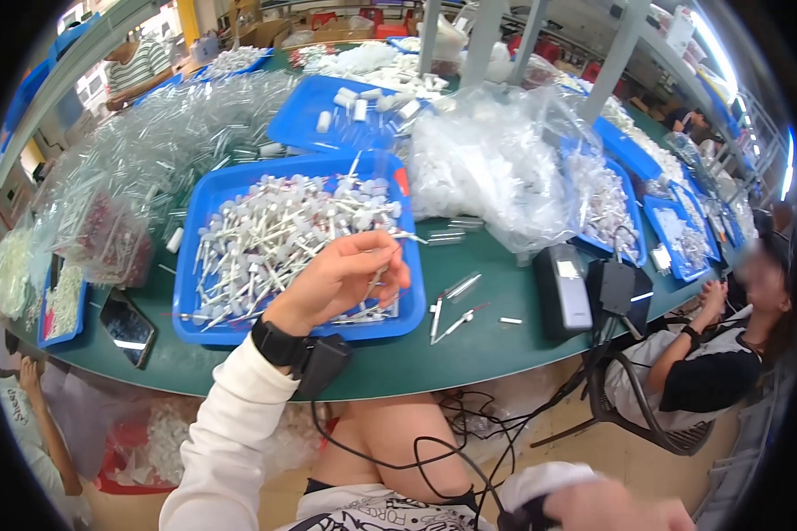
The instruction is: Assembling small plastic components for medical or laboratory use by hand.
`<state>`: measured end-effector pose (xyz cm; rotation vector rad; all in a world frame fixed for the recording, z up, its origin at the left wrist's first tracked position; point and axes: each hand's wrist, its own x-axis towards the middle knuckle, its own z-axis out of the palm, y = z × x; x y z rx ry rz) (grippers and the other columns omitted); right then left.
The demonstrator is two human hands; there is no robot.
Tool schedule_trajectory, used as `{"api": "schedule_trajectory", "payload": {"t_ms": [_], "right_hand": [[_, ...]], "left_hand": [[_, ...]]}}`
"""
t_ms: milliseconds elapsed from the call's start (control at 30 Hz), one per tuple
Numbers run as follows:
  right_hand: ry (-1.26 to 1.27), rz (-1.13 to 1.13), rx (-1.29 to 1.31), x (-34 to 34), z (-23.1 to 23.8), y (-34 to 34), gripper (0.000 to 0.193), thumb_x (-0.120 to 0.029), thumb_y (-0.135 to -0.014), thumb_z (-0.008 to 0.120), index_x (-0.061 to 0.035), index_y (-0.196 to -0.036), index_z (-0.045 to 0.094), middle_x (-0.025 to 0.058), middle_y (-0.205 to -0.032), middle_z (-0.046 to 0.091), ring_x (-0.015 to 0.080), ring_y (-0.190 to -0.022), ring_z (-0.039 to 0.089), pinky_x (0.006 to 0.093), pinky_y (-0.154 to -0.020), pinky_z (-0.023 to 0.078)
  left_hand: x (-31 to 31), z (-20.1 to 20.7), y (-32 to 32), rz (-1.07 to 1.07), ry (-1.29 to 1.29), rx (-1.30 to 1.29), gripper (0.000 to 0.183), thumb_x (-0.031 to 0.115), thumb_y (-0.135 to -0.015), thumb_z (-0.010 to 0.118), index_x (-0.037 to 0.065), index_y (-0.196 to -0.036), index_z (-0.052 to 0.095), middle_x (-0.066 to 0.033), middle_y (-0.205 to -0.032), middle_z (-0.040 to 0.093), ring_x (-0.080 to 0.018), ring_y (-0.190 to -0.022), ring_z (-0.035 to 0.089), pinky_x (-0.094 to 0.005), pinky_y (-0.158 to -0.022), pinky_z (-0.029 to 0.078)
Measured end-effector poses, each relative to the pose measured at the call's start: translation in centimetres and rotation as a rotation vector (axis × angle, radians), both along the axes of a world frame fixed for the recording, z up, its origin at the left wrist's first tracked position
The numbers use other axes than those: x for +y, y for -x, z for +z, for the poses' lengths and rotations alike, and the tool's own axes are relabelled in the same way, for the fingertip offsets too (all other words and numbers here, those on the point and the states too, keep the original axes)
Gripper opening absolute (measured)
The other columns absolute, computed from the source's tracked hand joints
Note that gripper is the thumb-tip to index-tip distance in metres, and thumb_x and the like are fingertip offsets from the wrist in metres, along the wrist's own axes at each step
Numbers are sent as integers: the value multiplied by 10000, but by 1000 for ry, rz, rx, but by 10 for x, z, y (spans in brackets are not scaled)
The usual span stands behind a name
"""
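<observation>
My left hand [363, 274] is over the right side of a blue tray [184, 292], its fingers curled and thumb pressed to the fingertips. Something thin may be between them, but I cannot make it out. A heap of white sticks with pale round ends [283, 221] fills the tray. Low at the right, my right hand [620, 504] is above my lap, away from the table and smeared by motion; its fingers do not show clearly. Two loose white sticks [452, 326] lie on the green table [390, 367] beside the tray, near clear tubes [463, 286].
Clear plastic tubes [150, 133] are piled at the left, above a phone [127, 327]. A bag of white parts [496, 168] lies right of the tray. A black-and-grey device [562, 288] stands near black cables [505, 425]. A co-worker [717, 354] sits at the right.
</observation>
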<state>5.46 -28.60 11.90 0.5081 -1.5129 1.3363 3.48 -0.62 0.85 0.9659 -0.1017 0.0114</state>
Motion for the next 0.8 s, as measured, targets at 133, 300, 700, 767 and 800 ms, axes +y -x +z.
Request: {"api": "schedule_trajectory", "payload": {"t_ms": [133, 300, 700, 767, 800], "right_hand": [[110, -359, -457, 25, -35, -106, 259, -173, -785, 677, 55, -853, 573, 93, -653, 525, 256, -525, 529, 404, -664, 536], [1078, -1957, -726, 95, -46, -167, 221, -191, -851, 549, 13, -788, 607, 61, -659, 597, 145, -612, 581, 280, -613, 474], [766, -1179, -623, 164, -80, -121, 234, -141, -899, 526, 43, -1000, 629, 23, -815, 617, 95, -824, 570, 246, -789, 447], [821, -1159, -541, 162, -88, -126, 212, -148, -899, 545, 30, -975, 634, 11, -793, 598, 77, -789, 545, 233, -794, 435], [824, -1147, -543, 162, -90, -127, 212, -148, -899, 545, 30, -975, 634, 11, -793, 598, 77, -789, 545, 233, -794, 435]], "left_hand": [[2, -2, 0, -7, -7, 21, 141, 203, -909, 547, 63, -905, 559, -96, -847, 618, -88, -613, 435, -237, -578, 368], [4, -1, -1, 15, -34, 9, 160, 228, -927, 505, 76, -886, 534, -91, -845, 608, -53, -514, 315, -210, -470, 275], [4, -2, 1, 112, 115, -41, 146, 246, -948, 481, 114, -906, 528, -59, -886, 605, -37, -509, 277, -185, -451, 245], [3, 1, -1, 148, 104, -24, 144, 247, -949, 481, 117, -910, 529, -61, -887, 610, -34, -510, 277, -182, -453, 244], [4, 0, -3, 165, 88, -8, 141, 248, -950, 482, 121, -914, 531, -63, -889, 615, -31, -510, 277, -179, -454, 244]]}}
